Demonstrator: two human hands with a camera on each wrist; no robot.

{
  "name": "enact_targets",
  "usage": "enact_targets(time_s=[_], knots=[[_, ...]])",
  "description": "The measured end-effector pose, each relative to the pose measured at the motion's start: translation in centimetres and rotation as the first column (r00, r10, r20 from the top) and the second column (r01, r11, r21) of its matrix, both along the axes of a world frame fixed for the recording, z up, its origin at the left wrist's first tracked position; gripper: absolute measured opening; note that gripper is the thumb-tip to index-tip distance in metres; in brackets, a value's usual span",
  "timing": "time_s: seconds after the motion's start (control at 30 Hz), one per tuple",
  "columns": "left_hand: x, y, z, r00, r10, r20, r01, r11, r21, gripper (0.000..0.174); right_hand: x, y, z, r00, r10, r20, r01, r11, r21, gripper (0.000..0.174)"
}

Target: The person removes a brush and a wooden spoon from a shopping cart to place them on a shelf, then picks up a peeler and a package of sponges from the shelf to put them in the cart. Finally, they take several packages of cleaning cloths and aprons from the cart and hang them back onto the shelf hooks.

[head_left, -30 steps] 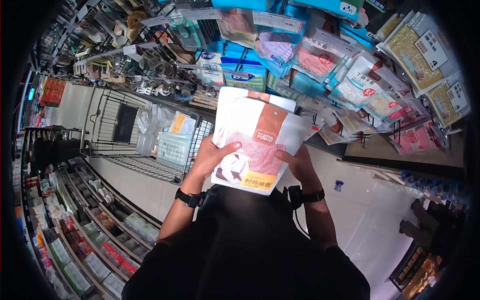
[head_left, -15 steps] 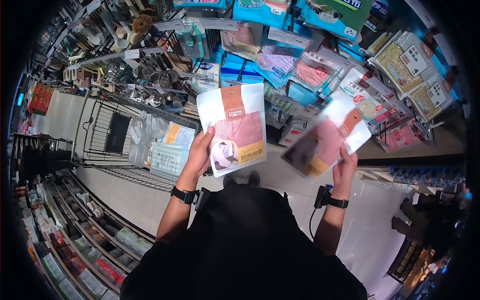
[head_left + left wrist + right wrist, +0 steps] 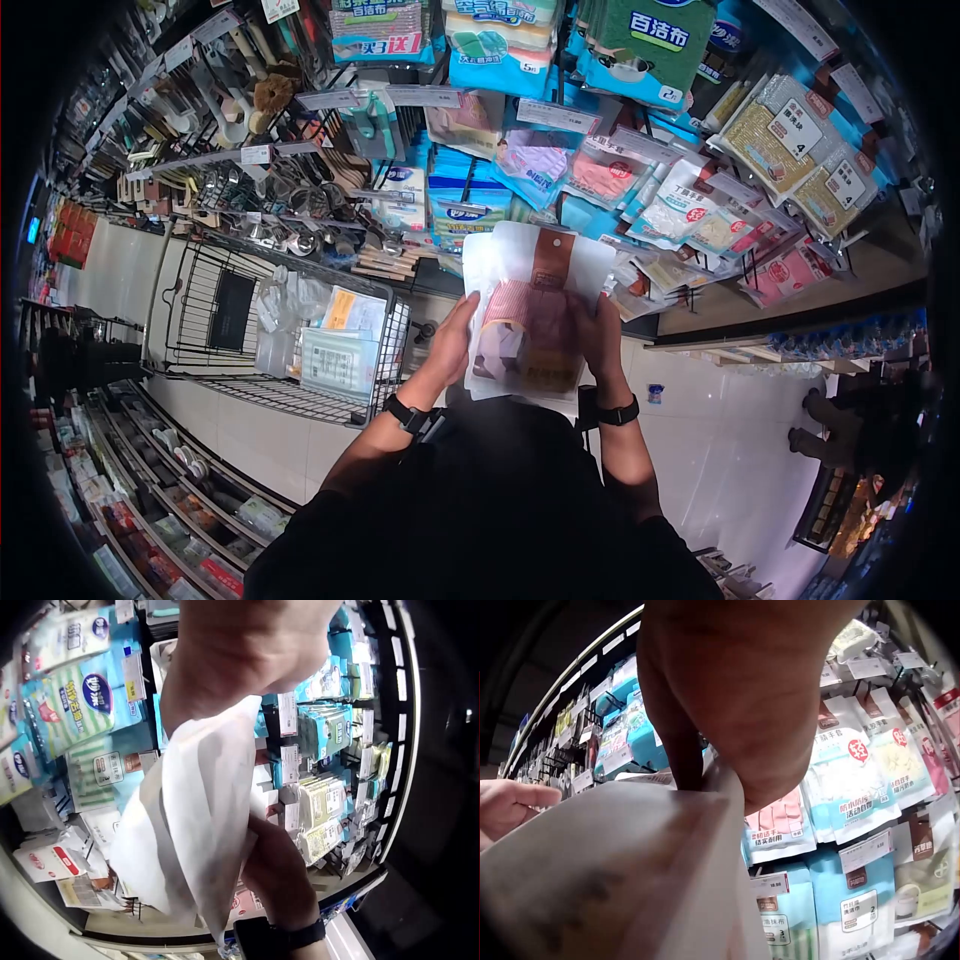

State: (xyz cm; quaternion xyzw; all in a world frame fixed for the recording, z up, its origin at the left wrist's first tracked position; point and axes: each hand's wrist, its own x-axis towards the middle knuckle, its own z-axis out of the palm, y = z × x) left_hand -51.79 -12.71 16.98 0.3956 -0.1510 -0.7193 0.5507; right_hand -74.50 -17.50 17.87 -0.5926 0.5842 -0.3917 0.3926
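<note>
Two white packets of pink-striped oversleeves [image 3: 535,300] overlap in front of my body, the front one with a brown band down it. My left hand [image 3: 452,345] holds their left edge. At the right edge my right hand [image 3: 602,338] grips them, thumb over the front. The left wrist view shows the pale backs of the packets [image 3: 206,817] splayed slightly apart below my left hand [image 3: 247,664], with my right hand [image 3: 277,866] at the far side. In the right wrist view, thumb and fingers of my right hand [image 3: 739,705] pinch the packet's edge [image 3: 720,795].
A wire shopping cart [image 3: 215,350] stands at left with several packages inside. Ahead, a shelf rack carries hanging packs of gloves [image 3: 605,170] and cleaning cloths [image 3: 650,50]. Kitchen utensils [image 3: 230,120] hang at upper left. A person's legs [image 3: 830,435] show at far right.
Half a second ago the packets were apart, one in each hand. My right hand has since come left and laid its packet over the other; a second ago they were also together.
</note>
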Motion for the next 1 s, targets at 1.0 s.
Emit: enact_targets(time_s=[1.0], knots=[[7.3,-14.4,6.7,0.806,0.113,0.581,0.064,0.959,-0.276,0.02,7.4,-12.0,5.1,0.805,0.068,0.589,-0.15,0.984,0.092,0.022]])
